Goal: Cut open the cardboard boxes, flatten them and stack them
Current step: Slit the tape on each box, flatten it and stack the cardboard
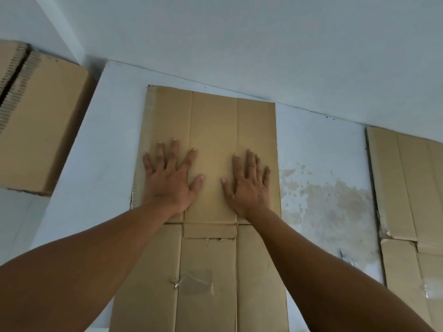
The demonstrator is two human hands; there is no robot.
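A flattened cardboard box [213,121] lies on the pale table [105,144], its far edge against the wall. My left hand [170,178] presses flat on its left half with fingers spread. Palm down on the right half rests my right hand [248,185], fingers also apart. Neither hand holds anything. A patch of clear tape [197,281] sticks to the near part of the cardboard.
A second flattened box [407,195] lies at the right edge of the table. A bundle of stacked cardboard [40,116] stands to the left, beyond the table's edge. Worn paint patches [326,202] mark the surface between the two flat boxes.
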